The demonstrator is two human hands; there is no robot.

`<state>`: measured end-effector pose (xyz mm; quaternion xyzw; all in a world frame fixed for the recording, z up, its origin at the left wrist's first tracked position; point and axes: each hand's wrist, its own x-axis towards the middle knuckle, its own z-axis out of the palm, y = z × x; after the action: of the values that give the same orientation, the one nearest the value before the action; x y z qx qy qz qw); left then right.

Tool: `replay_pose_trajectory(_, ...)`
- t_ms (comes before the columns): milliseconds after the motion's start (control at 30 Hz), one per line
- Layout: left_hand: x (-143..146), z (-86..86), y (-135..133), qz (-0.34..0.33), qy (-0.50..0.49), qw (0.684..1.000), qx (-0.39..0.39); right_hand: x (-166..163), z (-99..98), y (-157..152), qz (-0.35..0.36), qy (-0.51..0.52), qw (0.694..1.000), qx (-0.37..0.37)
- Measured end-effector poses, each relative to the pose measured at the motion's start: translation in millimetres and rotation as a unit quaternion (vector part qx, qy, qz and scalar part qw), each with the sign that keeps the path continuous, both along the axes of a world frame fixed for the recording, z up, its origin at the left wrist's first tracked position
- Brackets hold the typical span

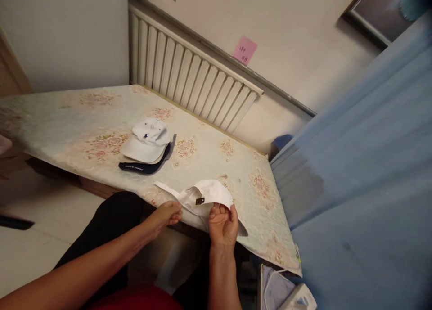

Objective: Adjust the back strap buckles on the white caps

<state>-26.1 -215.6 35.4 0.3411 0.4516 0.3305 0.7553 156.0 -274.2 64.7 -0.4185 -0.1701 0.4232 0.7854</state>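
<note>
Left hand (166, 214) pinches white cap (205, 197) strap | right hand (222, 224) pinches rear rim | cap lies at table (209, 161) near edge | risk: a loosened pinch could let it slide off

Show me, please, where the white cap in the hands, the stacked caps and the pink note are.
white cap in the hands (216, 191): head view, on its crown.
stacked caps (148, 141): head view, on the top white cap's crown.
pink note (245, 50): head view, on its middle.
</note>
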Motion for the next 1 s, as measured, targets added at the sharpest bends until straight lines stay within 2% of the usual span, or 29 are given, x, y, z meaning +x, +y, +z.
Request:
replay_pose_trajectory(100, -3.9, -8.6, 10.4, 0.039, -0.009, 0.999, 0.001, -0.6, 0.6, -1.0, 0.007, 0.012, 1.0, 0.005)
replay_pose_trajectory(267, -3.2, -15.8, 18.7, 0.043, -0.058, 0.997, -0.009, -1.4, 0.2, -2.5, 0.01, 0.024, 1.0, 0.01)
replay_pose_trajectory(467, 2.3, -5.4, 24.8, 0.08, -0.074, 0.993, 0.048, 1.3, -4.1, -3.7, 0.005, 0.024, 1.0, 0.004)
replay_pose_trajectory(633, 6.9, 16.5, 20.1, 0.108, 0.018, 0.979, 0.172, 2.0, -3.5, -3.0, 0.021, 0.019, 0.999, 0.015)
replay_pose_trajectory(800, 13.4, 27.6, 11.9, 0.09, 0.124, 0.95, 0.273, -3.1, 7.1, -2.9, 0.029, 0.188, 0.981, 0.031)
replay_pose_trajectory(1000, 18.7, 26.4, 10.1, 0.087, 0.172, 0.872, 0.45, -7.7, 16.5, -5.0, 0.036, 0.211, 0.976, 0.027)
